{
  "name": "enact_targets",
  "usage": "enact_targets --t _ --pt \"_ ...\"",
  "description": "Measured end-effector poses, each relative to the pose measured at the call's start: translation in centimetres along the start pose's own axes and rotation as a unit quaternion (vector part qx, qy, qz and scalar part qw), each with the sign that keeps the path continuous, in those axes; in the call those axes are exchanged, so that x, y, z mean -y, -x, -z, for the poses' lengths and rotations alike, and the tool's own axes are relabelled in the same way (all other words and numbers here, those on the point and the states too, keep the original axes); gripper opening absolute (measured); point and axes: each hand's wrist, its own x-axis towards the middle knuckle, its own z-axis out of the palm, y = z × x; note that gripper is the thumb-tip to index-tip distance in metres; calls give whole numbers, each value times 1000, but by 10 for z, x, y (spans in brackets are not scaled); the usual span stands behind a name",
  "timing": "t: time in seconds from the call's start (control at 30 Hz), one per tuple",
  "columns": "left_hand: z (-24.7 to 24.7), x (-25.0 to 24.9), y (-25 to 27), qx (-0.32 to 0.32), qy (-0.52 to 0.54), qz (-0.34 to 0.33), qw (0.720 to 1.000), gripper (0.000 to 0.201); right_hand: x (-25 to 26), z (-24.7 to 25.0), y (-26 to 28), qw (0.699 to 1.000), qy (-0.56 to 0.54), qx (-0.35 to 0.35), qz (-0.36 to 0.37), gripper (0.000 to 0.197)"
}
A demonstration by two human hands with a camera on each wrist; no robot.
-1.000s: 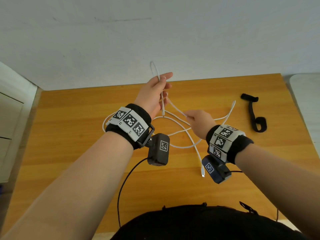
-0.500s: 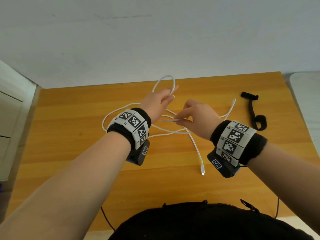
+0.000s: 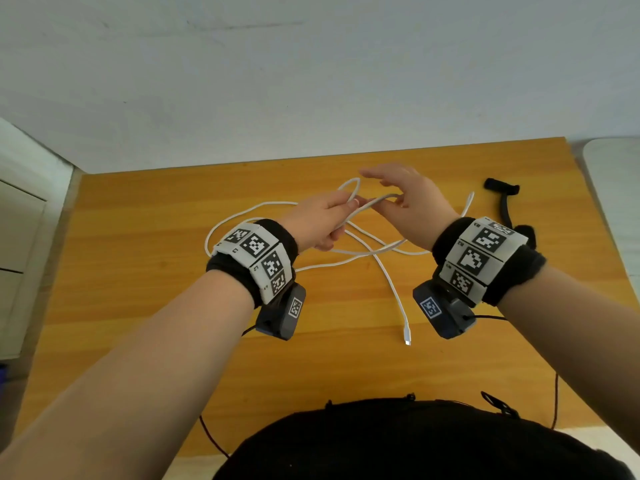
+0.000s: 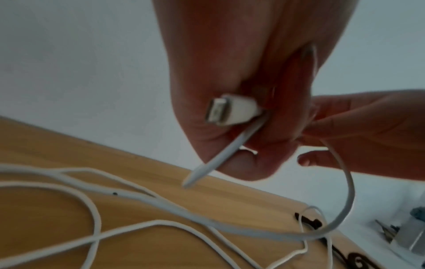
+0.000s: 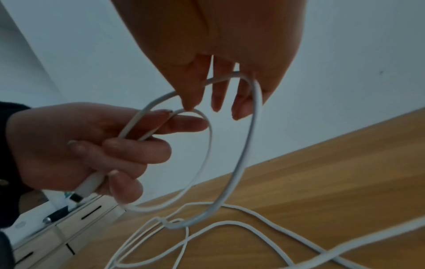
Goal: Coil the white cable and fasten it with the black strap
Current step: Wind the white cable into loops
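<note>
Comparing with half a second back, the right hand [image 3: 412,202] has lifted up and gone over toward the left hand [image 3: 318,220], and its fingers have spread out instead of pinching low. The white cable [image 3: 388,282] loop that stuck up past the left fingertips now sits lower, and a 2nd loop runs from the left fist across to the right hand. The free plug [image 3: 407,337] on the table [image 3: 138,271] hasn't budged, same spot at about 6 o'clock from the hands.

Left hand is curled tight around the cable. From the left wrist view you can see the other plug [image 4: 232,110] poking out of the fist, with a strand coming out right under it. Right hand is mostly loose, fingers fairly straight; the right wrist view shows the bigger loop [image 5: 248,145] hanging off it near the thumb side, but whether the thumb is actually pinching it I can't tell. The rest of the cable is sprawled in loose curves on the table under both hands.

The black strap [image 3: 502,199] lies on the table at about 2 o'clock from the hands, well apart from the coil, and its lower end is hidden behind the right wristband [image 3: 485,258]. The left wrist view only catches blurry bits of it. Both wrist shots are pretty smeared.
</note>
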Motion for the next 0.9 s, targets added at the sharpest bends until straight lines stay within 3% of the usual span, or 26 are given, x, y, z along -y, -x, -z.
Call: enact_targets --t 0.13,0.3,0.43,0.57,0.67,0.9 --pt "2 -1 7 67 126 55 988 32 -1 -1 -4 996 -53 64 -39 25" --pt "8 -1 8 25 207 80 975 44 -2 1 -10 981 -144 73 -103 13" --pt "9 -2 8 -1 242 81 967 44 -4 2 -15 934 -290 106 -179 12" --pt "9 2 7 -14 250 63 966 33 -5 4 -14 894 -368 160 -200 20" --pt "8 3 7 -15 228 49 972 29 -8 3 -13 887 -391 145 -200 26" --pt "3 -1 8 5 170 62 984 41 -5 -1 -15 874 -437 60 -203 30"
